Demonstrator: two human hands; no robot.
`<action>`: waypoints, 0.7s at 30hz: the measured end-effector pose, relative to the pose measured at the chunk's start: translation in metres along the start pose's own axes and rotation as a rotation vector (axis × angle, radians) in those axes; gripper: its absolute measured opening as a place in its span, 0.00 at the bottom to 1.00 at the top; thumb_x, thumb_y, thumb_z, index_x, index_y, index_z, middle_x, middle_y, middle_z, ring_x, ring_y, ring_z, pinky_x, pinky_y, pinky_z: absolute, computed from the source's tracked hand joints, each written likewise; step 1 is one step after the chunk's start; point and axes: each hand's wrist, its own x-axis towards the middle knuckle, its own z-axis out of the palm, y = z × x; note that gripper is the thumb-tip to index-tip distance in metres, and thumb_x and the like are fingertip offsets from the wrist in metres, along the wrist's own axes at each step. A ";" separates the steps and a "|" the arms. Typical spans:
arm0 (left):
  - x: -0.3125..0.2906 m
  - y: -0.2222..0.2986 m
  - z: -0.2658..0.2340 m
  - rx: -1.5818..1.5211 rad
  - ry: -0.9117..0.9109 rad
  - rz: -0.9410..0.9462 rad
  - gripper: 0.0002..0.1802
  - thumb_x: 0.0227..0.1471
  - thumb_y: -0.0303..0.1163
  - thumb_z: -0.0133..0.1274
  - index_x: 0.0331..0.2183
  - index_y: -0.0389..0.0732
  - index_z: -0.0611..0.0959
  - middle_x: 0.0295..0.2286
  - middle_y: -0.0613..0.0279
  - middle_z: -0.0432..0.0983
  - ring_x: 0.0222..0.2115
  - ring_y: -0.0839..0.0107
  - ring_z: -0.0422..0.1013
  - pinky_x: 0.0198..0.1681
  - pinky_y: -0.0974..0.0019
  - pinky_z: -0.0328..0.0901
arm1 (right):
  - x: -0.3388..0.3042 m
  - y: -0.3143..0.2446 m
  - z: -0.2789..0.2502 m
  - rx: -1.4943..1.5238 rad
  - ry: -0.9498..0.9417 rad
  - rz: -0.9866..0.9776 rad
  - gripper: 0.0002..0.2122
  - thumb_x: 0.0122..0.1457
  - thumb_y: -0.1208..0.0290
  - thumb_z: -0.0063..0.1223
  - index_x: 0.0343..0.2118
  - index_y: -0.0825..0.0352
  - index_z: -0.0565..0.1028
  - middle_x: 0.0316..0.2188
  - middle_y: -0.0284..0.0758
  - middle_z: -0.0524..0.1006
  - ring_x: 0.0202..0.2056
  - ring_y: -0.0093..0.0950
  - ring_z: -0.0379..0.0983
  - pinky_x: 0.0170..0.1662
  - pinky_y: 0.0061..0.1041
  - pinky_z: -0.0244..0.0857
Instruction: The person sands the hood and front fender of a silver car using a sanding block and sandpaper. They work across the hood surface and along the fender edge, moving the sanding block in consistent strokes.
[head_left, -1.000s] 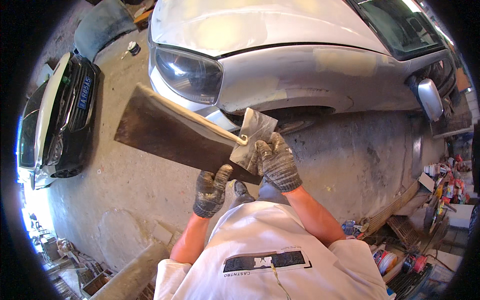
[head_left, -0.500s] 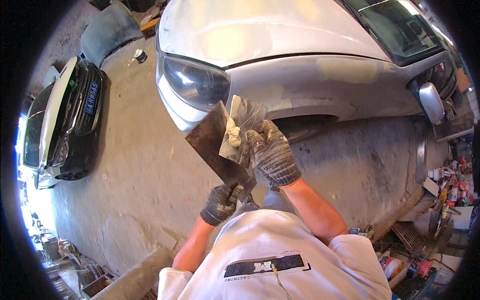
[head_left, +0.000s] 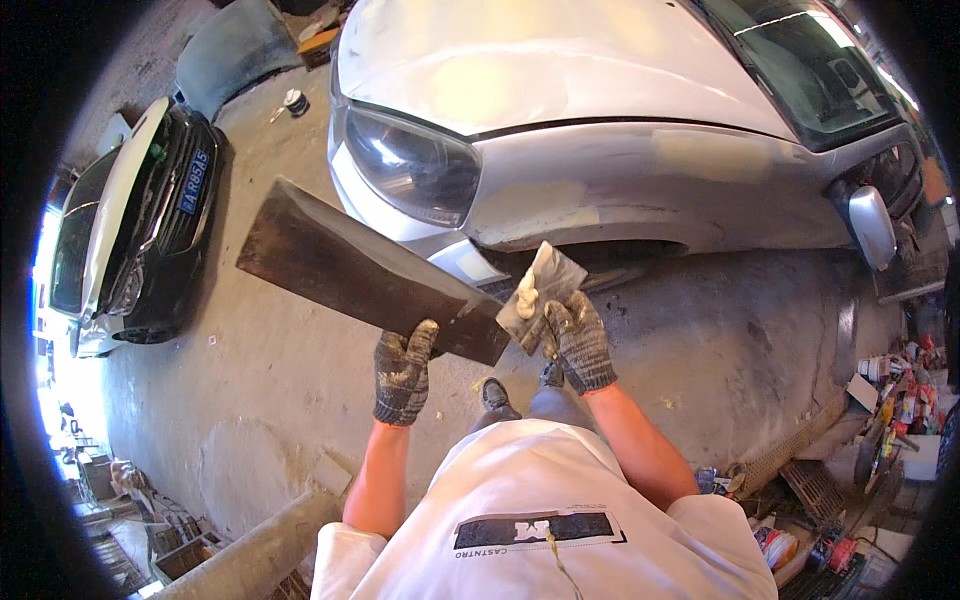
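Note:
My left hand [head_left: 402, 375], in a dark knitted glove, grips the near edge of a long dark mixing board [head_left: 345, 262], thumb on its face. The board slants from upper left down toward my right hand. My right hand [head_left: 582, 345], gloved likewise, is closed on a flat greyish putty spreader [head_left: 562, 272]. A lump of cream-coloured putty [head_left: 527, 296] sits on the spreader's face. The spreader is at the board's right end; whether they touch I cannot tell. Beyond both hands is a silver car's front fender [head_left: 620, 190] with pale filler patches.
The car's headlight [head_left: 410, 165] and wheel arch lie just beyond the tools. A black-fronted car [head_left: 170, 225] stands at the left. A small can [head_left: 295, 102] is on the floor at the far left. Cluttered supplies [head_left: 905, 390] line the right; a thick beam [head_left: 250, 545] lies at the lower left.
The board has swung out to the left and lies flatter across the view. The spreader with its putty has moved from over the board to its right end. My hands are farther apart.

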 end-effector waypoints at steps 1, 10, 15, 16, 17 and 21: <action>0.002 0.005 0.001 -0.021 0.021 0.020 0.17 0.63 0.33 0.54 0.51 0.38 0.77 0.36 0.67 0.79 0.34 0.79 0.72 0.38 0.71 0.69 | -0.003 0.009 0.000 -0.007 -0.032 -0.031 0.10 0.65 0.64 0.53 0.36 0.66 0.70 0.26 0.32 0.74 0.26 0.22 0.70 0.28 0.25 0.69; -0.016 -0.019 0.015 0.098 -0.125 -0.023 0.13 0.63 0.32 0.54 0.47 0.37 0.79 0.38 0.66 0.78 0.34 0.79 0.72 0.39 0.70 0.70 | -0.007 0.006 0.037 -0.212 0.132 -0.274 0.17 0.64 0.63 0.55 0.44 0.75 0.71 0.39 0.48 0.78 0.40 0.39 0.76 0.43 0.38 0.70; -0.011 -0.017 0.007 0.143 -0.050 0.035 0.14 0.63 0.34 0.54 0.47 0.38 0.80 0.40 0.65 0.78 0.37 0.78 0.71 0.39 0.70 0.70 | -0.001 -0.012 0.039 -0.050 0.061 -0.229 0.11 0.64 0.64 0.57 0.36 0.68 0.72 0.25 0.31 0.75 0.26 0.21 0.72 0.29 0.24 0.68; -0.008 -0.010 0.001 0.172 0.037 -0.027 0.14 0.64 0.34 0.54 0.47 0.38 0.80 0.40 0.65 0.78 0.37 0.78 0.71 0.39 0.71 0.70 | -0.003 -0.013 0.038 -0.103 0.093 -0.219 0.10 0.64 0.64 0.57 0.35 0.67 0.72 0.24 0.30 0.74 0.25 0.19 0.70 0.27 0.23 0.67; -0.003 -0.004 -0.004 -0.002 0.051 0.069 0.14 0.64 0.34 0.53 0.49 0.39 0.78 0.41 0.64 0.78 0.38 0.77 0.73 0.41 0.69 0.72 | -0.004 -0.014 0.039 -0.154 0.116 -0.147 0.10 0.64 0.65 0.56 0.34 0.66 0.72 0.23 0.28 0.73 0.23 0.17 0.69 0.24 0.22 0.65; 0.011 0.022 -0.034 -0.254 0.208 0.151 0.18 0.63 0.31 0.53 0.53 0.42 0.75 0.43 0.64 0.77 0.40 0.74 0.75 0.41 0.65 0.76 | -0.018 -0.009 0.046 0.314 -0.031 0.049 0.07 0.65 0.68 0.53 0.34 0.65 0.70 0.22 0.31 0.73 0.19 0.21 0.68 0.19 0.24 0.63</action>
